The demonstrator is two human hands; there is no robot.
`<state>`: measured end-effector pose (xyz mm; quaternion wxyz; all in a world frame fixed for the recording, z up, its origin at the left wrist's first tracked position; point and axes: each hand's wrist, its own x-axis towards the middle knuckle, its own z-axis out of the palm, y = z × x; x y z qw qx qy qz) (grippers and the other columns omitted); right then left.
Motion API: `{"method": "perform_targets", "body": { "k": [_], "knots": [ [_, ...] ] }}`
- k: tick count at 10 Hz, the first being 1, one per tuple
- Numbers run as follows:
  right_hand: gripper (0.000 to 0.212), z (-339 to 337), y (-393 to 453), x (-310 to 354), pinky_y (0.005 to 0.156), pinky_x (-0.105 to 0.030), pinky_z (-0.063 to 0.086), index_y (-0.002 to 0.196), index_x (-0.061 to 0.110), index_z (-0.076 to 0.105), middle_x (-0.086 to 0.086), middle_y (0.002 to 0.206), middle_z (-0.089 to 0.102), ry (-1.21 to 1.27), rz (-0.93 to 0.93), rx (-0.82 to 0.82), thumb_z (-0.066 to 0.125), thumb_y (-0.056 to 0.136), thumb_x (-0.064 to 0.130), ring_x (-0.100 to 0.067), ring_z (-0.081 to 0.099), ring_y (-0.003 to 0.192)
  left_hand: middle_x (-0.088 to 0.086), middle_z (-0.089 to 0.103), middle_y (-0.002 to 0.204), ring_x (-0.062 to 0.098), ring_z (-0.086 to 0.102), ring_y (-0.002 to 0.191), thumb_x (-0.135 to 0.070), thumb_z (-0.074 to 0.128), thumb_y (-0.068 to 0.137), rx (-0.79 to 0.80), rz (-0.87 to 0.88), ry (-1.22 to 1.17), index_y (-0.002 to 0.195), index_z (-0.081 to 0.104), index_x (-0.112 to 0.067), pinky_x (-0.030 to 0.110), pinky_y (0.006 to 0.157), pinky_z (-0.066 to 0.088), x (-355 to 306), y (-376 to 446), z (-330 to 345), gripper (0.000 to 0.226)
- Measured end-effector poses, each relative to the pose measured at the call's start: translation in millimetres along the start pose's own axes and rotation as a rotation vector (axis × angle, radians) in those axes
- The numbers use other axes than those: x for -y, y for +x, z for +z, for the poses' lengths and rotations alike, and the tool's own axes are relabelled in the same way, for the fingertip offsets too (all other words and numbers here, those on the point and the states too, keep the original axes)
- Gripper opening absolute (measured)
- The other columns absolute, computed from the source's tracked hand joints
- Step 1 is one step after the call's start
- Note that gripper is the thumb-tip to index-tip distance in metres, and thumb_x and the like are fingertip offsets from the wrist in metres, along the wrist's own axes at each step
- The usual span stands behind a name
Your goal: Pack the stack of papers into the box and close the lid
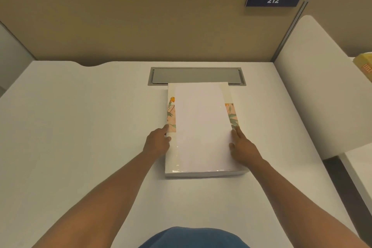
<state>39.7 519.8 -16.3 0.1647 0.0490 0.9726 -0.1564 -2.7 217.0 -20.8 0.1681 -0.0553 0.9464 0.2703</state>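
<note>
resting loosely spread, two hands' grips (158,140) (242,145) flank one paper stack (201,127) atop one box (171,116).

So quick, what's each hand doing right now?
Left hand: open, fingers against the box side.
Right hand: open, resting at the stack of papers.

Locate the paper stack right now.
In the head view, the paper stack lies centre-right on the white desk, atop the floral box, just before the grey cable tray, between the left hand and right hand.
</note>
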Motion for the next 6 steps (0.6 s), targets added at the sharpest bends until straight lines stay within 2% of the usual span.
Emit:
{"method": "perform_targets", "body": {
  "k": [1, 3, 4, 5, 6],
  "knots": [
    [0.062, 10.1, 1.5, -0.8, 0.087, -0.038, 0.047, 0.157, 0.012, 0.015, 0.0, 0.167, -0.003, -0.05, 0.045, 0.007, 0.036, 0.101, 0.027, -0.036, 0.057, 0.114, 0.011, 0.062, 0.134, 0.029, 0.057, 0.124, -0.023, 0.054, 0.1, -0.01, 0.014, 0.023, 0.153, 0.037, -0.02, 0.035, 0.102, 0.044, 1.7, 6.9, 1.4, 0.056],
    [0.063, 7.8, 0.5, 8.5, 0.085, -0.041, 0.05, 0.156, 0.014, 0.015, 0.002, 0.167, -0.001, -0.11, 0.094, -0.002, 0.036, 0.098, 0.022, -0.036, 0.052, 0.112, 0.009, 0.062, 0.133, 0.029, 0.058, 0.123, -0.024, 0.054, 0.1, 0.013, 0.041, 0.104, 0.152, 0.039, -0.024, 0.036, 0.101, 0.048, 0.6, 17.7, -3.4, 0.054],
    [0.06, 1.2, -1.6, 12.0, 0.085, -0.042, 0.049, 0.155, 0.015, 0.017, 0.002, 0.167, 0.0, -0.162, 0.078, 0.018, 0.034, 0.099, 0.026, -0.035, 0.049, 0.117, 0.006, 0.06, 0.131, 0.027, 0.06, 0.119, -0.031, 0.047, 0.101, 0.049, 0.103, 0.315, 0.151, 0.038, -0.025, 0.038, 0.096, 0.052, -2.8, 15.3, -11.9, 0.052],
    [0.055, -12.1, -3.1, 19.3, 0.1, -0.05, 0.044, 0.15, 0.016, 0.026, 0.0, 0.163, 0.017, -0.115, 0.108, -0.017, 0.036, 0.099, 0.036, -0.033, 0.033, 0.138, 0.006, 0.043, 0.151, 0.027, 0.045, 0.135, -0.039, 0.041, 0.102, 0.013, 0.197, 0.446, 0.15, 0.036, -0.019, 0.041, 0.102, 0.048, -7.0, 9.2, -22.2, 0.053],
    [0.063, -18.7, -2.9, 31.8, 0.105, -0.051, 0.041, 0.153, 0.014, 0.022, -0.008, 0.159, 0.027, -0.095, 0.07, -0.15, 0.037, 0.099, 0.044, -0.032, 0.023, 0.146, 0.007, 0.016, 0.167, 0.029, 0.019, 0.152, -0.043, 0.034, 0.104, -0.007, 0.289, 0.411, 0.157, 0.021, -0.014, 0.043, 0.117, 0.03, -16.2, 5.1, -30.1, 0.062]
  ]
}}
